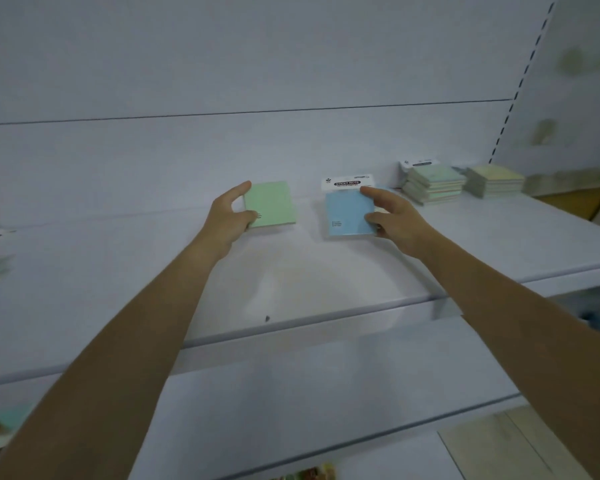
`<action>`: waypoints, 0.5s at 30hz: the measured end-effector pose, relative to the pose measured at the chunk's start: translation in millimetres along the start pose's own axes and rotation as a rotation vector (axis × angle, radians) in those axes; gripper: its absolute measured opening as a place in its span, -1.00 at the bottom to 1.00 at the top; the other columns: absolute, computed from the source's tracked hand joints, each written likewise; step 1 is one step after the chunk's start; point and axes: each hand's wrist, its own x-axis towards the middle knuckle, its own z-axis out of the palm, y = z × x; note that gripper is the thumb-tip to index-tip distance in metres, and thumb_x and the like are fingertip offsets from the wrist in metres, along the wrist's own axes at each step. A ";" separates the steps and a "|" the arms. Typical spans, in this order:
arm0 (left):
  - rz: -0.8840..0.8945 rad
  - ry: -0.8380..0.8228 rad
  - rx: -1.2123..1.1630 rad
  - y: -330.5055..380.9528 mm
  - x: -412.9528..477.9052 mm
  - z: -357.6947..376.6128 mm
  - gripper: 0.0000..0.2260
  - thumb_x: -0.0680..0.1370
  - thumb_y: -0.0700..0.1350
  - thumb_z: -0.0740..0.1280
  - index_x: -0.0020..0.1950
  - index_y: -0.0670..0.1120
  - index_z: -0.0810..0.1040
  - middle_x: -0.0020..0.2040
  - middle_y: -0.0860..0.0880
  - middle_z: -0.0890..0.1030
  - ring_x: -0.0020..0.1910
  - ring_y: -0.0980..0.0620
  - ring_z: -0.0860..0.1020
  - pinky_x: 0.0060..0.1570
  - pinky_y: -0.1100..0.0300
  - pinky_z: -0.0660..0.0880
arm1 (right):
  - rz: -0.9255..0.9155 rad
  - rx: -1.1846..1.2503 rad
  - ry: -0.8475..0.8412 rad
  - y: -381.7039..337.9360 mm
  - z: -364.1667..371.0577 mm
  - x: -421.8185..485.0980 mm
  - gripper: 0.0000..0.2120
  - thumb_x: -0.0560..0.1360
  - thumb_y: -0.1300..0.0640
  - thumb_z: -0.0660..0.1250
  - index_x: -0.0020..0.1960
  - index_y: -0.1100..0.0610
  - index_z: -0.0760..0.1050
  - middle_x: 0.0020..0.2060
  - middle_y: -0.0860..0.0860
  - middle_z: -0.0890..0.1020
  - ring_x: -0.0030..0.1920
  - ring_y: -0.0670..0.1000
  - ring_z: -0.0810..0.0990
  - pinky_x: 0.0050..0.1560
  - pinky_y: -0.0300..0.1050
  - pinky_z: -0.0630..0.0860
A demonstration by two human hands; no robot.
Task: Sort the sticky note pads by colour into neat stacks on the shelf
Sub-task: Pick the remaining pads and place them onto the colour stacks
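Ahead of both hands, over the white shelf: one sticky note pad gripped per hand.

Left hand curled round the left edge of the green pad; right hand pinching the right edge of the blue pad, wrapped, with header card at its far end. Contact with the shelf not discernible. Right of the right hand, just beside it: greenish-topped stack, then pale yellow stack. For a neat result: lay each pad flat and square to the back wall, with a clear gap between colours; let go only after aligning edges, gripping by outer edges alone.
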 end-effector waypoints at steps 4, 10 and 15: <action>-0.013 0.002 0.011 5.9 17.4 26.7 -0.47 0.49 -0.39 0.26 0.42 -0.06 0.33 0.45 -0.05 0.30 0.34 -0.11 0.41 0.27 0.06 0.44 | -0.015 0.020 0.017 0.5 -31.4 19.0 -0.53 0.51 0.43 0.15 0.35 0.08 0.37 0.15 -0.02 0.42 0.03 0.03 0.44 -0.09 -0.22 0.47; -0.001 0.001 0.037 9.5 46.8 53.7 -0.47 0.49 -0.39 0.25 0.43 -0.07 0.32 0.46 -0.05 0.29 0.31 -0.08 0.41 0.09 0.17 0.46 | -0.050 -0.042 0.094 -4.9 -58.3 59.5 -0.52 0.50 0.45 0.14 0.36 0.14 0.36 0.13 0.00 0.40 0.07 0.02 0.41 0.01 -0.14 0.48; -0.011 0.014 0.053 7.5 61.1 67.4 -0.48 0.49 -0.39 0.25 0.43 -0.08 0.32 0.46 -0.06 0.28 0.36 -0.08 0.37 0.25 0.07 0.47 | -0.043 -0.165 0.085 -4.8 -57.0 91.3 -0.52 0.49 0.39 0.17 0.36 0.08 0.38 0.24 0.00 0.47 0.06 0.00 0.45 0.10 -0.21 0.54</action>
